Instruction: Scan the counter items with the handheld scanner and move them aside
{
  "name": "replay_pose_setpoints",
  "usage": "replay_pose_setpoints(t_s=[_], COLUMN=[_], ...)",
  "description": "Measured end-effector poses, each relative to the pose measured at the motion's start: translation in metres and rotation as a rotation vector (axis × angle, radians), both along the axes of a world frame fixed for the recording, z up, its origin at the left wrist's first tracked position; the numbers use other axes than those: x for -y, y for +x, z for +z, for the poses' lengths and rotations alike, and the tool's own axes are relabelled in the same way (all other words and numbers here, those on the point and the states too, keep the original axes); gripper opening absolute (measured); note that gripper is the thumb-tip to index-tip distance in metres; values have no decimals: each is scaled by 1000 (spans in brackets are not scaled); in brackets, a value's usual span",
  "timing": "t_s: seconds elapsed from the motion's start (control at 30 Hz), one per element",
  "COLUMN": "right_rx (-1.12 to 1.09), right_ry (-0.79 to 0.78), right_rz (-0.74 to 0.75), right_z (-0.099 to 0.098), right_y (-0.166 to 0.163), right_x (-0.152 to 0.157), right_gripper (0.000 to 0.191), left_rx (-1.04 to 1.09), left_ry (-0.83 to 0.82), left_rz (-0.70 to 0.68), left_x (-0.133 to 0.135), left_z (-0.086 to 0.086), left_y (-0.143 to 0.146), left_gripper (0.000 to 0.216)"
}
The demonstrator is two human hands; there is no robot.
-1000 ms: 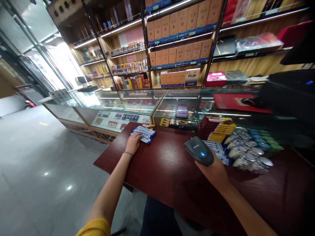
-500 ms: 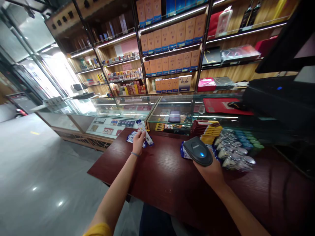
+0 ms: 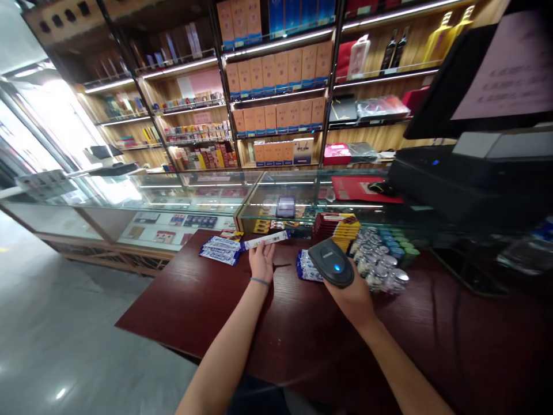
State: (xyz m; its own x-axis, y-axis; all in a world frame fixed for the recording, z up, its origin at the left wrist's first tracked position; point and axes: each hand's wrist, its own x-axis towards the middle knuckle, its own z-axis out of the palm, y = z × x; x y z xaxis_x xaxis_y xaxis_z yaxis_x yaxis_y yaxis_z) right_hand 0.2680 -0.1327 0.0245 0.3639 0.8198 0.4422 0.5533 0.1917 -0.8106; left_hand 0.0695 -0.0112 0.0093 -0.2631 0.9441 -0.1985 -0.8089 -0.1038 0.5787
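Observation:
My left hand (image 3: 262,264) is raised over the dark red table, gripping a long white-and-blue wrapped snack bar (image 3: 271,238) by its middle. A printed patch that looks like a barcode shows on its wrapper. Just left of it lies a fanned pile of similar packets (image 3: 219,251). My right hand (image 3: 355,295) is wrapped round a black barcode scanner (image 3: 329,262) with a lit blue light; its head is aimed forward and left, apart from the bar. Partly hidden behind the scanner is another group of blue-and-white packets (image 3: 305,267).
Stacked red-and-yellow packs (image 3: 334,226) and rows of small silver-lidded jars (image 3: 380,262) stand right of the scanner. Behind the table (image 3: 173,311) runs a glass display counter (image 3: 216,199). A monitor (image 3: 436,86) and black machine (image 3: 432,184) are at the right.
My left hand has lifted the bar off the left pile and brought it rightward, turned nearly level. My right hand still holds the scanner. The view has swung right.

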Motion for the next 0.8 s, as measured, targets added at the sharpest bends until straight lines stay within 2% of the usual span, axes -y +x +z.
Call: replay_pose_setpoints(t_s=[0.1, 0.17, 0.3, 0.4, 0.57, 0.73, 0.8], right_rx=[89, 166, 244, 283, 338, 225, 153], right_ry=[-142, -199, -181, -194, -236, -269, -246], right_rz=[79, 139, 212, 256, 274, 226, 178], right_z=[10, 12, 7, 1, -2, 2, 3], right_y=[-3, -4, -4, -4, -1, 3, 4], right_x=[6, 8, 6, 4, 2, 2, 2], right_gripper=[41, 45, 58, 53, 46, 52, 48], left_rx=[37, 49, 63, 80, 81, 104, 109], left_ry=[-31, -52, -63, -64, -47, -65, -61], left_rz=[-11, -19, -24, -20, -18, -9, -9], left_x=[5, 8, 10, 9, 9, 10, 10], left_z=[-9, -11, -12, -11, -10, -8, -7], left_y=[1, 0, -2, -3, -4, -3, -4], left_gripper=[16, 16, 14, 13, 13, 13, 11])
